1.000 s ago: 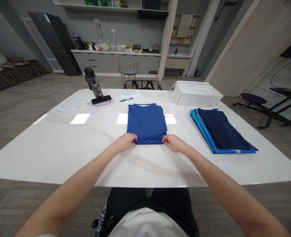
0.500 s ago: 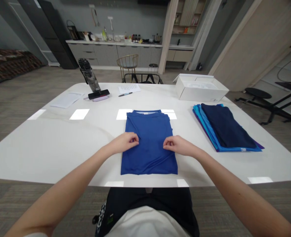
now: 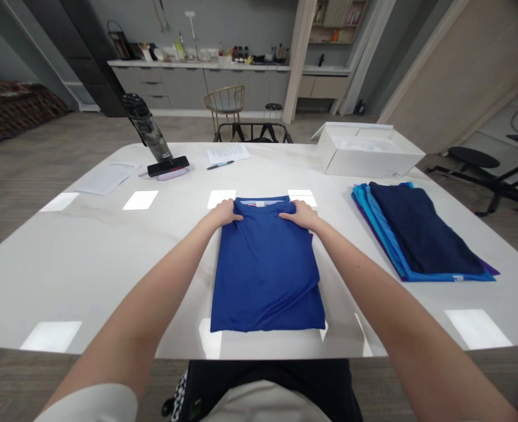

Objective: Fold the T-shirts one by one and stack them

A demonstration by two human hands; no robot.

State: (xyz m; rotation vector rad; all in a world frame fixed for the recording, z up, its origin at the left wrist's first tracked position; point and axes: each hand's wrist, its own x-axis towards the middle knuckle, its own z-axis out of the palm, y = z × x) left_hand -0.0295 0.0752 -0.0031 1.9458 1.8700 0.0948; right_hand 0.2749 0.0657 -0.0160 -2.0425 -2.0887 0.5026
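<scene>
A folded royal-blue shirt point(image 3: 265, 269) lies flat on the white table point(image 3: 109, 258), its near edge close to the table's front. My left hand point(image 3: 223, 212) rests on the shirt's far left corner by the collar, fingers curled over the fabric edge. On the far right corner sits my right hand point(image 3: 300, 214), its fingers likewise closed on the cloth. Both arms reach straight out over the shirt's sides.
A stack of folded shirts point(image 3: 417, 234), navy on top of light blue and purple, lies at the right. An open white box point(image 3: 368, 152) stands behind it. A water bottle point(image 3: 146, 129), a phone point(image 3: 168, 166), papers point(image 3: 227, 153) and a pen point(image 3: 218, 165) sit at the far side.
The shirt was pulled toward me from the table's middle. Both hands then went from its near corners, over the middle, to the far corners at the collar.
</scene>
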